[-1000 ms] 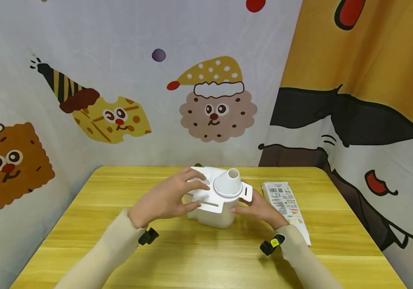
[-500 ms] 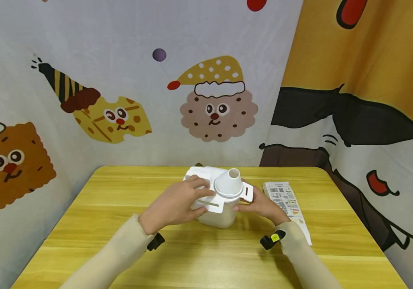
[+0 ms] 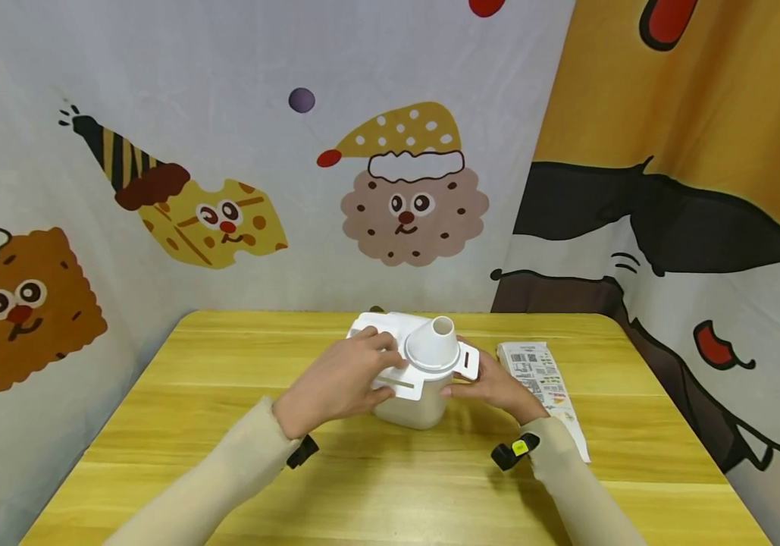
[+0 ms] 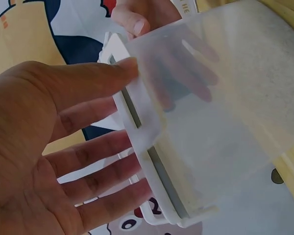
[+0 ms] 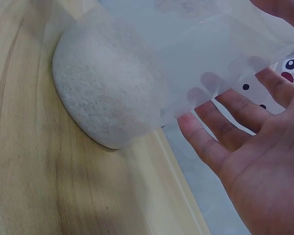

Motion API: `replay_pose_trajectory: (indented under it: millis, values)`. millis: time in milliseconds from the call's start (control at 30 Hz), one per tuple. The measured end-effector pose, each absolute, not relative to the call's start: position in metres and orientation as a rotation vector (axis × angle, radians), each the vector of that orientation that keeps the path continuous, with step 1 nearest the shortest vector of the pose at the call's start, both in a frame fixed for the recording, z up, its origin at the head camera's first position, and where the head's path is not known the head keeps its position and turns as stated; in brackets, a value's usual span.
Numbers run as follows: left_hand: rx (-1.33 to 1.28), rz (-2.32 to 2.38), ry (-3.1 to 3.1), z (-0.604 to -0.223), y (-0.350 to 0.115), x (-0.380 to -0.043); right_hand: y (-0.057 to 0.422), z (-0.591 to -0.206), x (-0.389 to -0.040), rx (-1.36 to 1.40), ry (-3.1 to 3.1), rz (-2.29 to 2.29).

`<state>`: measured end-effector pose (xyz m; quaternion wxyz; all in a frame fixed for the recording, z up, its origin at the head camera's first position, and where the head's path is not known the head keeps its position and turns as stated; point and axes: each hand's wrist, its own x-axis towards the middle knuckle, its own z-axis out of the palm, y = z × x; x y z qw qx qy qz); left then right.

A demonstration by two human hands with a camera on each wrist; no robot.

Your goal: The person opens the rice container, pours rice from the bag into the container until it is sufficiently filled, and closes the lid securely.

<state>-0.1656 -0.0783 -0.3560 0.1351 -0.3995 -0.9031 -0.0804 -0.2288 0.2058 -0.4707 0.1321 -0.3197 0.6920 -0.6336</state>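
Observation:
A translucent storage container [image 3: 411, 413] stands on the table, topped by a white lid [image 3: 381, 324] with side flaps and a cone-shaped spout [image 3: 433, 349]. Whitish, rice-like grains [image 5: 108, 93] show through its lower part in the right wrist view. My left hand [image 3: 342, 377] grips the lid's left part, the thumb [image 4: 105, 78] at a slotted flap and the other fingers over the top. Around the container's right side, my right hand [image 3: 492, 387] holds the wall, thumb in front and fingers behind. Those fingers show through the plastic in the left wrist view.
Right of the container lies a flat white printed packet [image 3: 541, 383], partly behind the right forearm. The wooden table [image 3: 226, 455] ends at a cartoon-print curtain [image 3: 239, 98] behind and at the sides.
My left hand has shifted right along the lid, uncovering its far left corner. My right hand and the container have hardly moved.

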Motion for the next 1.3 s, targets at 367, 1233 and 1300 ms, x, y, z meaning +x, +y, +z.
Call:
replay_pose_trajectory:
  millis: [367,1233,1300]
  values:
    - [-1.139,-0.118,-2.62,-0.351,-0.068,-0.167,0.206,-0.472,-0.229,-0.935,2.027,-1.836]
    - [-1.243,-0.083,-2.426,-0.361,-0.071,-0.181,0.206,-0.473,-0.229,-0.941,2.0,-1.879]
    - [-1.254,-0.074,-2.412,-0.361,-0.072,-0.182,0.206,-0.474,-0.23,-0.921,2.011,-1.878]
